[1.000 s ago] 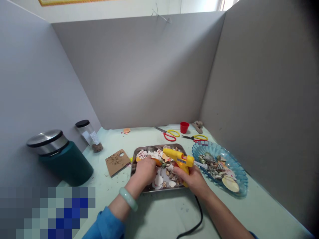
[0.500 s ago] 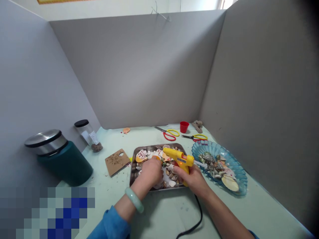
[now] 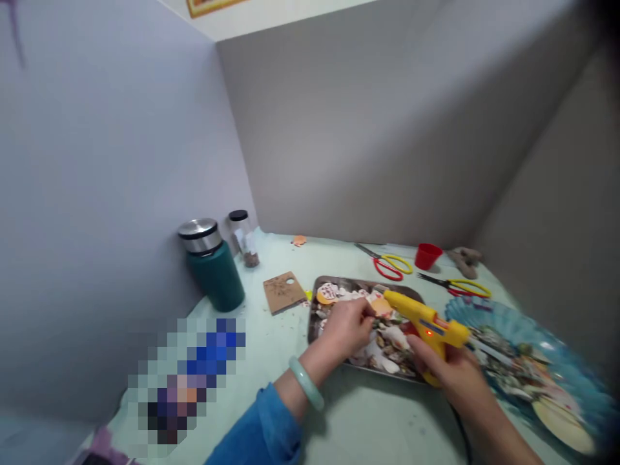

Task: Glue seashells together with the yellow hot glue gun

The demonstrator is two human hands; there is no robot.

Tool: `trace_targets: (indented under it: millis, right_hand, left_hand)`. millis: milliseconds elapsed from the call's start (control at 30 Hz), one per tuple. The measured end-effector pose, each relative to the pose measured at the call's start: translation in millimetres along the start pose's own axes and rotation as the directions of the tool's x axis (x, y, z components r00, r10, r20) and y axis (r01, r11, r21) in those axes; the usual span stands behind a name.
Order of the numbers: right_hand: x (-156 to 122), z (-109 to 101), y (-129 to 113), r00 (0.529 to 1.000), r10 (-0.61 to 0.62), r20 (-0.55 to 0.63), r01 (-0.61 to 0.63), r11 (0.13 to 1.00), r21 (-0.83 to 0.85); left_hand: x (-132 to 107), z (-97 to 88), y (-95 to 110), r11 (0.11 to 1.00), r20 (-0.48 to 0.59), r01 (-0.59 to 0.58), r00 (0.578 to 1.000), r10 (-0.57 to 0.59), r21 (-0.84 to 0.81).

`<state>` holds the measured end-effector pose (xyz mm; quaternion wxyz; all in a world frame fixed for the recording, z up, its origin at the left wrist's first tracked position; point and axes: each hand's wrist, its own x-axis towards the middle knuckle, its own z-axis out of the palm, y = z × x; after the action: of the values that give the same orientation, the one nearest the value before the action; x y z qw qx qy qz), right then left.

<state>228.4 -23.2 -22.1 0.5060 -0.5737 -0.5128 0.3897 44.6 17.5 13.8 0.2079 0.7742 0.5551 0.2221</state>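
Observation:
My right hand (image 3: 458,374) is wrapped round the handle of a yellow hot glue gun (image 3: 426,320). An orange light glows on the gun's side, a glue stick juts from its back, and its nozzle points left over the metal tray (image 3: 310,323). Above the middle of this tray, my left hand (image 3: 346,330) has its fingertips pinched together; what lies between them is too small to name. Seashells (image 3: 394,339) fill much of the tray, together with speckled white and orange pieces (image 3: 328,292). A jade-coloured bangle (image 3: 306,383) circles my left wrist.
A blue scalloped dish (image 3: 527,326) of shells stands right. Behind the tray lie two pairs of scissors (image 3: 394,265) (image 3: 467,287) and a red cup (image 3: 428,256). Leftward are a brown board (image 3: 283,292), a green flask (image 3: 216,274) and a jar (image 3: 243,239). Grey partitions enclose the table.
The view has swung left and tilted, so everything sits further right in the picture. My left fingertips now show more plainly over the tray. The glue gun stays in my right hand.

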Motion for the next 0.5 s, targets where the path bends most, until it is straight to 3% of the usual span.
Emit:
trace_targets:
  millis: [67, 100, 167, 233, 333, 500]
  right_hand:
    - [4, -2, 3, 0.998, 0.042, -0.045, -0.044, 0.998, -0.054]
    - [6, -2, 3, 0.995, 0.056, -0.078, -0.062, 0.995, -0.079]
    - [9, -1, 0, 0.986, 0.087, -0.145, -0.104, 0.988, -0.116]
    - [9, 3, -5, 0.981, 0.092, -0.17, -0.114, 0.985, -0.128]
    - [7, 11, -11, 0.985, 0.08, -0.151, -0.097, 0.989, -0.114]
    - [8, 18, -4, 0.997, -0.051, -0.061, 0.039, 0.982, -0.185]
  left_hand:
    - [-6, 0.6, -5, 0.995, -0.031, 0.008, 0.999, -0.011, -0.101]
    - [-9, 1.7, -6, 0.957, -0.034, 0.034, 0.998, -0.045, -0.287]
    - [-13, 4.4, -7, 0.79, 0.073, 0.135, 0.991, -0.114, -0.598]
    - [-17, 6.4, -6, 0.571, 0.223, 0.251, 0.967, -0.12, -0.782]
    - [-21, 6.7, -3, 0.333, 0.3, 0.303, 0.952, -0.062, -0.893]
    - [-23, 5.4, -6, 0.211, 0.326, 0.325, 0.945, -0.031, -0.922]
